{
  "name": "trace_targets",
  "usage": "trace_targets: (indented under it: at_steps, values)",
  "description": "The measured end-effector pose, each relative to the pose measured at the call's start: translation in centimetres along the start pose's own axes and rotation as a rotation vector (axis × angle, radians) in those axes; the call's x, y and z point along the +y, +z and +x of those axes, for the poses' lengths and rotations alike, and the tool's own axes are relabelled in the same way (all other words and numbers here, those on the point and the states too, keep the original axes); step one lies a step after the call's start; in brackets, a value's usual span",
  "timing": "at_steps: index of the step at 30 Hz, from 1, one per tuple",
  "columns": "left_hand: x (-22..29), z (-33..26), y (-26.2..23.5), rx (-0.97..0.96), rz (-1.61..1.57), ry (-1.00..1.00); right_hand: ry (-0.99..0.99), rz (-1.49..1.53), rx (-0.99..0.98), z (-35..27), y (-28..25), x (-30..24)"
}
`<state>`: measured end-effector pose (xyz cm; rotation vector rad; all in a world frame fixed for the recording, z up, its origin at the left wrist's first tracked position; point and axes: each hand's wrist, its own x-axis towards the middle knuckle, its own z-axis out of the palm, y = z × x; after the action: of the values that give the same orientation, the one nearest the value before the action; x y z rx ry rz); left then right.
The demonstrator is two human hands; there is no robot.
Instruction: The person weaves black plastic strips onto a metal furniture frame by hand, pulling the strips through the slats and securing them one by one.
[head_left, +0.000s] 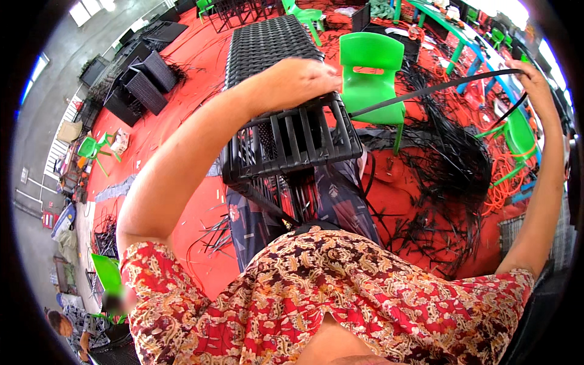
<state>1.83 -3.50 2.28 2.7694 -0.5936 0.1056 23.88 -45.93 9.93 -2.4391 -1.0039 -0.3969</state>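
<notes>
A long black woven rattan frame [267, 48] lies in front of me, its near end [292, 143] showing upright black slats. My left hand [301, 76] rests closed on the top edge of that near end, pressing on the weave. A black plastic strip [426, 90] runs taut from the frame's right corner out to my right hand [535, 82], which is raised far to the right and closed around the strip's end. My red patterned shirt [328, 298] fills the bottom of the view.
A green plastic chair [370, 67] stands just behind the frame. Heaps of loose black strips [450, 176] and orange strips [505, 176] cover the red floor at right. Finished black woven boxes [143, 82] sit at far left. A person [61, 322] sits at lower left.
</notes>
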Motion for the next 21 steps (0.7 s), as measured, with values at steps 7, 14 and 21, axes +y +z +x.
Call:
trace_targets:
  at_steps: [7, 14, 21]
  values:
    - [6.8, 7.5, 1.6, -0.289, -0.761, 0.213, -0.153, -0.130, 0.181, -3.0, -5.7, 5.0]
    - [2.3, 7.1, 0.4, 0.003, -1.014, -0.031, 0.678, -0.709, -0.020, -19.2, 2.5, 26.6]
    - [1.2, 7.7, 1.5, 0.069, -1.096, -0.040, 0.894, 1.655, 0.390, -30.3, 17.5, 27.0]
